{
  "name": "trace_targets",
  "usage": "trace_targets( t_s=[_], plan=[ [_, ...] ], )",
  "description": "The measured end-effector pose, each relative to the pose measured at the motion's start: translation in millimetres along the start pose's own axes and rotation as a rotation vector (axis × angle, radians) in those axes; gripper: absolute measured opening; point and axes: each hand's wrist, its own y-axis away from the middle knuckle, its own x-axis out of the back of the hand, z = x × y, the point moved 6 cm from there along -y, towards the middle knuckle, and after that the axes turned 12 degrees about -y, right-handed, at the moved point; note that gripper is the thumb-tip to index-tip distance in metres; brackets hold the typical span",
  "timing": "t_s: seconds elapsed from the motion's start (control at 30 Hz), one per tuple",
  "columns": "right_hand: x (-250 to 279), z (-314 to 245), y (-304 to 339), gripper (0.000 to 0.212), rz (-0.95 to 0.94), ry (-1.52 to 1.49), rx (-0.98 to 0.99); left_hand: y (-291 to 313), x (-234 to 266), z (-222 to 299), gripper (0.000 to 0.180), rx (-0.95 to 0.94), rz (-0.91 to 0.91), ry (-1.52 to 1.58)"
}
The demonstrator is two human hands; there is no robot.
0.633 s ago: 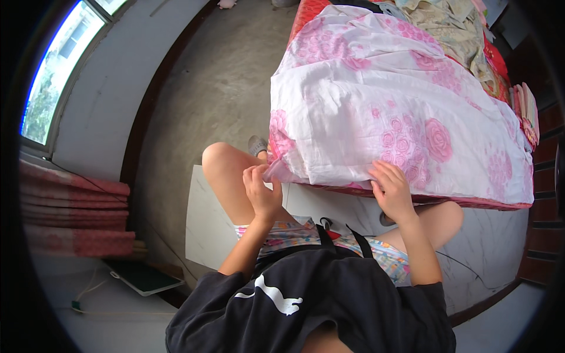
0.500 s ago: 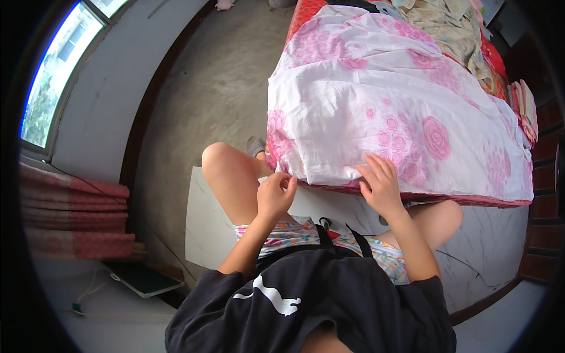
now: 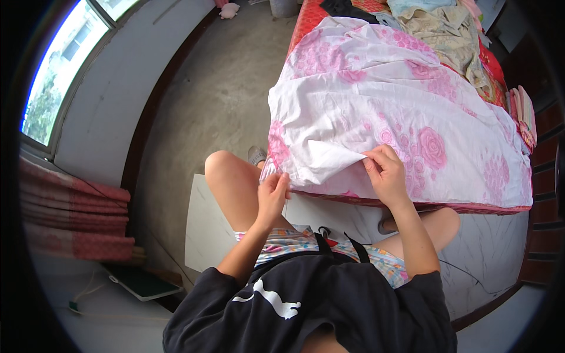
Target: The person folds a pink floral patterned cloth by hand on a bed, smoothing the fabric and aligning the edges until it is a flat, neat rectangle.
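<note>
A white sheet with pink roses is spread over the end of the bed before me. My right hand pinches the sheet's near edge between thumb and fingers and lifts it, so a plain white fold is turned up toward the left. My left hand is closed at the sheet's near left corner, thumb against fingers. A thin pale strand seems to hang just below those fingertips; what they grip is too small to tell. Both hands are above my bare knees, at the bed's near edge.
Crumpled beige cloth and dark clothing lie farther up the red bed cover. Folded pink cloth is at the right. Left are a window, a red curtain and a dark green flat object. A cable lies right.
My right hand has gone from lying open on the sheet to pinching its edge and raising it into a fold. The left hand has shifted slightly and stays closed at the corner.
</note>
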Motion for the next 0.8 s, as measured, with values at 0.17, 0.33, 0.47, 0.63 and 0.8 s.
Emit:
trace_targets(
  t_s=[0.17, 0.33, 0.47, 0.63, 0.8],
  plan=[
    [-1, -7, -4, 0.008, -0.04, -0.031, -0.014, 48, -83, 29, 0.066, 0.71, -0.739, 1.289],
    [11, -9, 0, 0.012, -0.015, 0.002, 0.064, -9, -56, 20, 0.042, 0.482, -0.07, 1.438],
    [2, 7, 20, 0.037, -0.063, 0.329, 0.173, -57, -9, 44, 0.022, 0.313, 0.124, 1.058],
    [19, 63, 28, 0.049, -0.014, 0.545, 0.129, -112, 1, 133, 0.014, 0.195, 0.12, 0.836],
    [157, 74, -43, 0.035, 0.361, 0.645, -0.003, -167, 17, 221, 0.015, 0.009, 0.075, 0.775]
  ],
)
